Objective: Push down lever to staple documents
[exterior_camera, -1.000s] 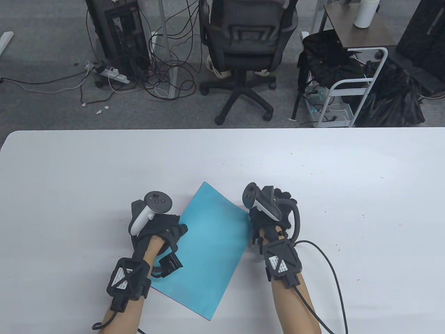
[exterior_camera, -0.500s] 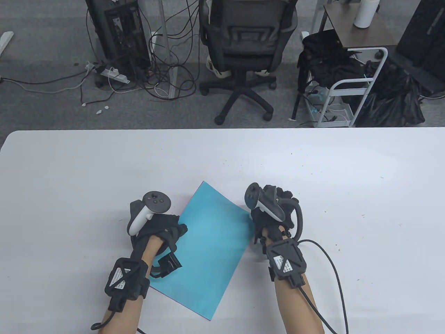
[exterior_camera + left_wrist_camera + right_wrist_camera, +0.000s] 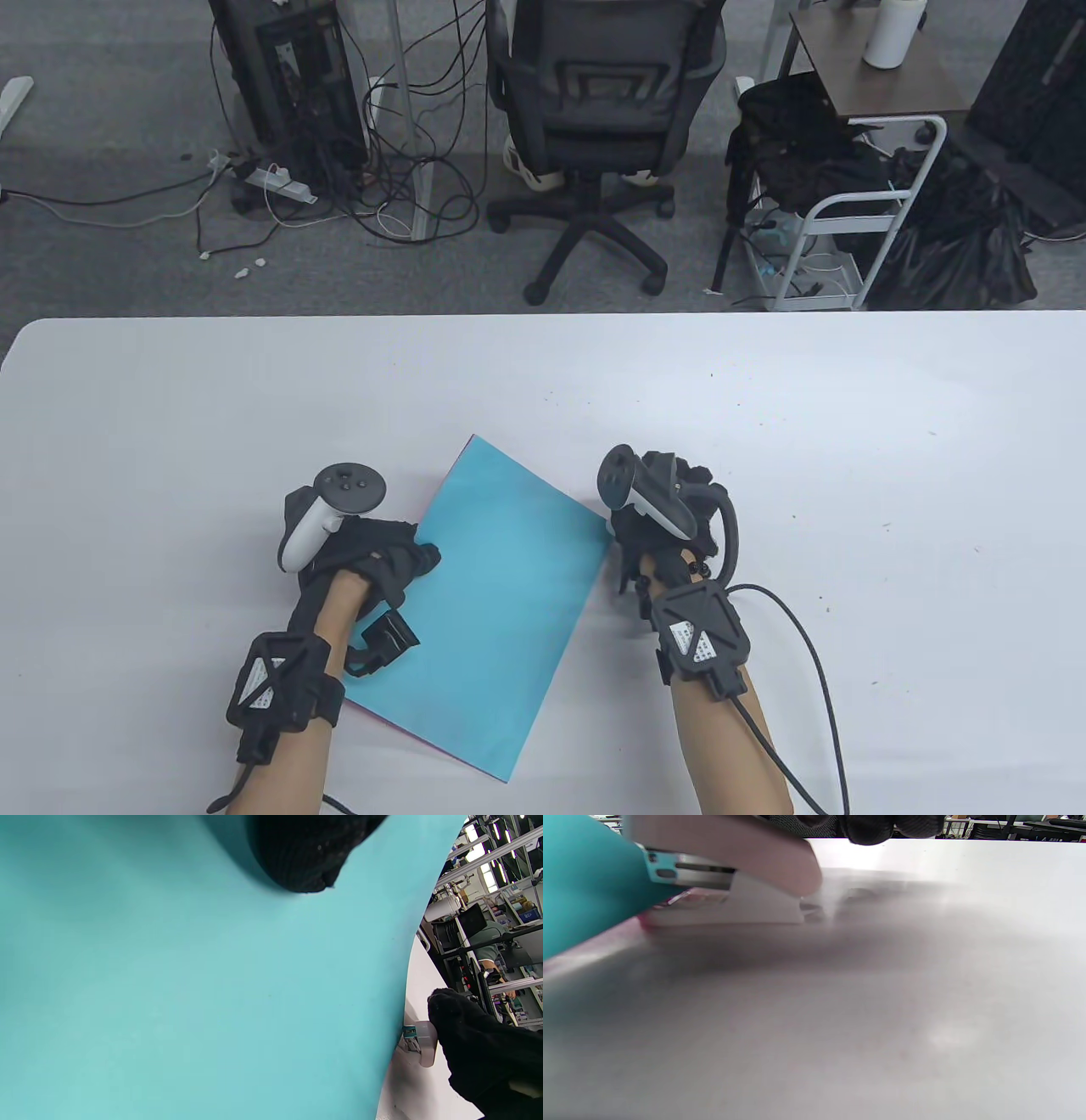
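From the table view, your right hand (image 3: 670, 518) sits at the right-hand edge of the blue paper (image 3: 501, 594), near the counter's (image 3: 848, 475) front edge. The stapler is hidden beneath it, so you cannot tell there how far the fingers are curled. Your left hand (image 3: 365, 552) rests on the paper's left edge, pinning it down.

In the left wrist view, a fingertip (image 3: 305, 857) presses flat on the paper, and the stapler's (image 3: 424, 1041) white nose bites the far edge beside your right hand.

In the right wrist view, the stapler (image 3: 729, 887) lies low on the counter directly under your fingers (image 3: 865, 827), its long axis pointing left into the paper, sheets already in its mouth. Your right hand is the one placed; the push goes straight down.
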A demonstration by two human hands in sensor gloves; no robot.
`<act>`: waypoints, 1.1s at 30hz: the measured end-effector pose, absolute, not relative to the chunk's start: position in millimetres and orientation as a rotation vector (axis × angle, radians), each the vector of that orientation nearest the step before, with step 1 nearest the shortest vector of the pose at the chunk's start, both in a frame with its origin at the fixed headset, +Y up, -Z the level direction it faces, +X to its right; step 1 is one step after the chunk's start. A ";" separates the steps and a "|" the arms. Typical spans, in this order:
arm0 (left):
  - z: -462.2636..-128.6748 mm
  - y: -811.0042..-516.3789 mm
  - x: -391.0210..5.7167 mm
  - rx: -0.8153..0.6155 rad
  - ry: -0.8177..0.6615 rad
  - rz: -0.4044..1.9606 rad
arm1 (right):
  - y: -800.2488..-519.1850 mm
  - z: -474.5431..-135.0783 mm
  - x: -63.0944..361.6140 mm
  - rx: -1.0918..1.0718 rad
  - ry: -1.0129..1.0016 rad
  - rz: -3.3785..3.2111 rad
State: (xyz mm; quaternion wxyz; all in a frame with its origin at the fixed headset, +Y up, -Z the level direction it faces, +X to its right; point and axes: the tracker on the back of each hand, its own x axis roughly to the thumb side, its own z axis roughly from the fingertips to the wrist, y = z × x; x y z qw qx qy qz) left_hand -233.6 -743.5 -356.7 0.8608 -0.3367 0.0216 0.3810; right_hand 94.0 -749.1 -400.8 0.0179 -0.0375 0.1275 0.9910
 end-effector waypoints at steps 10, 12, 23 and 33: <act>-342.5 -717.8 -271.0 -0.624 0.061 0.931 | -749.5 -401.6 94.5 -0.128 0.401 3.069; -338.3 -713.1 -280.8 -0.601 0.072 0.980 | -749.2 -401.9 94.6 -0.134 0.406 3.068; -316.8 -718.9 -306.6 -0.492 0.078 1.232 | -738.3 -398.9 108.1 -0.150 0.357 3.030; -312.2 -721.1 -287.4 -0.410 0.098 1.296 | -699.3 -340.9 148.2 -0.031 0.151 2.957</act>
